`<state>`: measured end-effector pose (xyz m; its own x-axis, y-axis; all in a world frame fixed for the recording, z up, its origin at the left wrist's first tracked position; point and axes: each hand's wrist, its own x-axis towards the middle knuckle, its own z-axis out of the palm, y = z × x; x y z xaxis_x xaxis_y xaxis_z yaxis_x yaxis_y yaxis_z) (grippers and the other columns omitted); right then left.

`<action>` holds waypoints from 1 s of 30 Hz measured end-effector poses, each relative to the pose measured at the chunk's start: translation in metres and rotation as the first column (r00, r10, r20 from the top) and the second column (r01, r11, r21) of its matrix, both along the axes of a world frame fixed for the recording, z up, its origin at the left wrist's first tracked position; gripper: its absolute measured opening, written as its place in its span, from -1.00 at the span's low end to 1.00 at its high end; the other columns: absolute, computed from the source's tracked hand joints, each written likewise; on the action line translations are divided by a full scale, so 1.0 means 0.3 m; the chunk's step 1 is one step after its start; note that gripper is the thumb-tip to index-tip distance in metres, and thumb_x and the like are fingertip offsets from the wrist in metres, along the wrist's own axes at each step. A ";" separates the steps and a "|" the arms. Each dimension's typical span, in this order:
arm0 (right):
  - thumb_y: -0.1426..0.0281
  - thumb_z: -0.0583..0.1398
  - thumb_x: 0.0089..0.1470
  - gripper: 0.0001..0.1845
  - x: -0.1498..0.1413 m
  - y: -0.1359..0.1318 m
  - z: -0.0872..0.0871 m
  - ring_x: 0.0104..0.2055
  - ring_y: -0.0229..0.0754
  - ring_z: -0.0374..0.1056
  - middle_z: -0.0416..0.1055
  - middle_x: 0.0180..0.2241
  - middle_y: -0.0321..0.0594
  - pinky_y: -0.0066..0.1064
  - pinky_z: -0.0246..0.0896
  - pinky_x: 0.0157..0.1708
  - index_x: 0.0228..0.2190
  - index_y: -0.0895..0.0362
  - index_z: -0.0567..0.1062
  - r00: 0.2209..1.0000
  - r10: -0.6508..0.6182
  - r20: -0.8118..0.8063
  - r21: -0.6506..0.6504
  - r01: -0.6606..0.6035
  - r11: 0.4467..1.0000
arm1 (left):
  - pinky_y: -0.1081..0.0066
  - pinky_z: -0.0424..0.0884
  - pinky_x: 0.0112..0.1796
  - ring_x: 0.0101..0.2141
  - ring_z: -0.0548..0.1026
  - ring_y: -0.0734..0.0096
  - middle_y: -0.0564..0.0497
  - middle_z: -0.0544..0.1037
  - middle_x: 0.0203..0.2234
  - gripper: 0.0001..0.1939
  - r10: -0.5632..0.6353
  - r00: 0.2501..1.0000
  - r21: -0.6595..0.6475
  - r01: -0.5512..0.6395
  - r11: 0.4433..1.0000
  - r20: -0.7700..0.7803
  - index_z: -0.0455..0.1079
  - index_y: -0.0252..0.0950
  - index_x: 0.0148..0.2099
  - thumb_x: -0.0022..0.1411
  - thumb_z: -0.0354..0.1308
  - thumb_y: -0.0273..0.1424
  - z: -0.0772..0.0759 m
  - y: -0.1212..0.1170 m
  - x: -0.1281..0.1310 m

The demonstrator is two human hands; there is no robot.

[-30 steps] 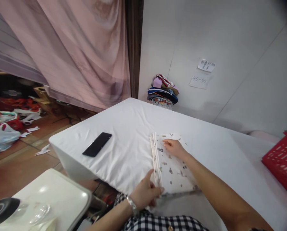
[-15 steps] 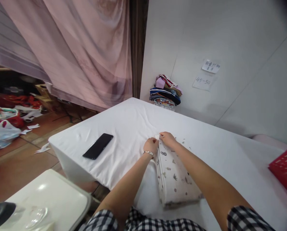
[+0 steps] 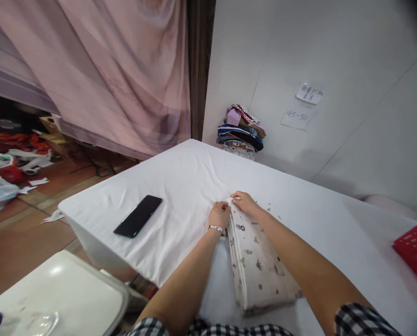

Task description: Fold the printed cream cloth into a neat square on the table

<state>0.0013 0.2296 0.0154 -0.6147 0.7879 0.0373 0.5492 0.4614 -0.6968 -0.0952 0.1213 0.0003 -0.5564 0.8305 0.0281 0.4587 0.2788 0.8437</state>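
Note:
A folded white cloth with small printed figures [image 3: 259, 263] lies on the white-covered table [image 3: 180, 186], long side running away from me. My left hand [image 3: 219, 215], a bracelet on its wrist, pinches the cloth's far left corner with closed fingers. Right beside it, my right hand [image 3: 243, 202] grips the same far edge, fingers curled on the fabric. Both arms reach over the cloth, and the right forearm hides part of its right side.
A black phone [image 3: 138, 222] lies on the table to the left. A stack of folded clothes [image 3: 241, 130] sits at the far corner against the wall. A red basket [image 3: 416, 247] is at the right edge, a white stool [image 3: 61, 298] at lower left.
A second ago my left hand was at the cloth's near edge and my right lay flat on top. Both have since moved to its far end and closed on the corner.

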 end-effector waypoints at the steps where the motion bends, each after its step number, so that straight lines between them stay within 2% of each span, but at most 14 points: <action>1: 0.49 0.08 -0.12 -0.82 -0.002 0.006 -0.004 -0.70 -0.37 0.12 0.28 -0.67 -0.44 -0.53 0.03 -0.61 -0.40 0.12 0.43 1.000 0.018 -0.002 -0.037 -0.018 0.999 | 0.50 0.29 -0.28 -0.34 0.41 0.48 0.00 0.42 -0.33 -0.84 -0.001 1.000 0.001 0.001 1.000 0.000 0.43 -0.26 -0.26 0.10 0.06 -0.40 0.000 -0.001 -0.002; 4: 0.53 0.07 -0.15 -0.82 -0.007 0.020 -0.005 -0.74 -0.40 0.08 0.29 -0.65 -0.45 -0.55 -0.03 -0.67 -0.42 0.12 0.40 0.997 0.073 -0.022 -0.119 -0.075 0.990 | 0.50 0.29 -0.28 -0.35 0.41 0.47 0.00 0.43 -0.34 -0.82 -0.005 1.000 0.003 0.005 1.000 -0.007 0.44 -0.26 -0.24 0.10 0.06 -0.41 -0.001 -0.003 -0.004; 7: 0.56 0.06 -0.18 -0.79 -0.011 0.022 0.002 -0.73 -0.42 0.09 0.34 -0.57 -0.41 -0.55 -0.02 -0.68 -0.42 0.13 0.40 0.994 0.102 -0.038 -0.144 -0.106 0.984 | 0.50 0.30 -0.27 -0.34 0.42 0.47 0.00 0.44 -0.33 -0.77 -0.016 1.000 0.007 0.016 1.000 -0.007 0.44 -0.22 -0.17 0.11 0.05 -0.40 -0.001 -0.004 -0.003; 12: 0.57 0.09 -0.21 -0.62 -0.002 0.008 0.026 -0.66 -0.47 0.10 0.39 -0.27 -0.28 -0.57 0.03 -0.63 -0.26 0.13 0.43 0.991 0.052 -0.121 -0.162 -0.071 0.984 | 0.49 0.29 -0.22 -0.32 0.43 0.46 0.01 0.46 -0.31 -0.73 -0.021 1.000 0.014 0.021 1.000 0.018 0.45 -0.18 -0.16 0.13 0.00 -0.41 0.006 -0.001 -0.022; 15: 0.56 0.12 -0.22 -0.55 0.010 0.007 0.066 -0.65 -0.50 0.08 0.36 -0.21 -0.24 -0.58 0.03 -0.63 -0.18 0.12 0.43 0.987 0.040 -0.157 -0.258 -0.080 0.963 | 0.48 0.30 -0.23 -0.32 0.44 0.44 -0.01 0.50 -0.33 -0.71 0.016 0.998 -0.027 -0.015 1.000 0.058 0.44 -0.24 -0.13 0.10 0.00 -0.44 0.008 0.000 -0.049; 18: 0.53 0.15 -0.20 -0.52 0.006 0.012 0.103 -0.67 -0.53 0.04 0.35 -0.19 -0.26 -0.60 -0.02 -0.67 -0.13 0.09 0.41 0.979 0.089 -0.182 -0.350 -0.149 0.925 | 0.47 0.32 -0.32 -0.36 0.45 0.41 -0.02 0.53 -0.38 -0.69 0.011 0.993 -0.079 -0.001 0.997 0.119 0.40 -0.29 -0.10 0.09 0.01 -0.41 0.001 0.002 -0.070; 20: 0.53 0.17 -0.20 -0.53 -0.012 0.015 0.108 -0.68 -0.54 0.05 0.37 -0.21 -0.26 -0.61 -0.03 -0.68 -0.14 0.10 0.42 0.984 0.132 -0.118 -0.354 -0.166 0.921 | 0.47 0.32 -0.34 -0.38 0.46 0.42 -0.02 0.54 -0.39 -0.70 -0.021 0.991 -0.081 0.031 0.996 0.133 0.41 -0.30 -0.12 0.09 0.03 -0.39 -0.005 0.003 -0.076; 24: 0.59 0.16 -0.19 -0.58 -0.061 0.015 0.076 -0.69 -0.53 0.08 0.42 -0.28 -0.25 -0.62 0.01 -0.67 -0.19 0.16 0.46 0.988 0.141 0.058 -0.287 -0.119 0.950 | 0.50 0.32 -0.38 -0.41 0.47 0.46 -0.02 0.55 -0.41 -0.76 -0.030 0.988 -0.080 0.043 0.996 0.152 0.44 -0.30 -0.20 0.09 0.04 -0.41 -0.009 0.006 -0.081; 30: 0.60 0.15 -0.17 -0.56 -0.058 0.015 0.057 -0.71 -0.54 0.07 0.43 -0.26 -0.23 -0.63 0.00 -0.69 -0.16 0.17 0.43 0.992 0.126 0.022 -0.291 -0.114 0.950 | 0.52 0.31 -0.45 -0.50 0.46 0.50 -0.01 0.54 -0.46 -0.78 -0.039 0.971 -0.060 0.055 0.997 0.236 0.45 -0.32 -0.27 0.12 0.01 -0.39 0.006 0.007 -0.088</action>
<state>-0.0161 0.2341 0.0325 -0.7018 0.6814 -0.2077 0.5323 0.3080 -0.7885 -0.1215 0.1233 0.0021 -0.5010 0.8517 -0.1538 0.2640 0.3196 0.9100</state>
